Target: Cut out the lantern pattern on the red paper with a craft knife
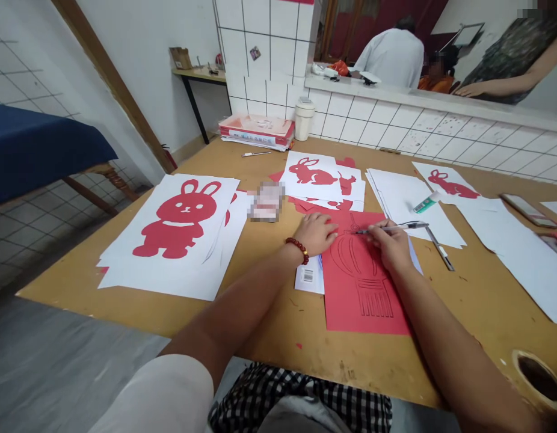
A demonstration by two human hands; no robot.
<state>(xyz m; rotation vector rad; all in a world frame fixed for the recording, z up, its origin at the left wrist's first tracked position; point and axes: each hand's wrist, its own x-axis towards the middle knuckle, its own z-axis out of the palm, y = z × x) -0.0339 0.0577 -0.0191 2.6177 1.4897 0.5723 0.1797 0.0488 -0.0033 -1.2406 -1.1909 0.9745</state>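
Observation:
Red paper (350, 307) with a lantern shape drawn or cut in dark lines lies before me, over a white booklet (308, 281) with a barcode. My left hand (315, 231), a bead bracelet at its wrist, rests flat on the paper's upper left edge with nothing held. My right hand (389, 240) grips a slim pen-like tool (398, 227), its tip touching the paper near the top of the lantern. Just right of that hand lies a dark, narrow cutter (442, 252).
Rabbit cutouts on white sheets lie left (179, 219), centre back (312, 174) and right. A glue stick (426, 203) lies on white paper. A cup (304, 119) and paper stack (255, 132) stand by the wall. A round container (538, 376) is at lower right. People are beyond the ledge.

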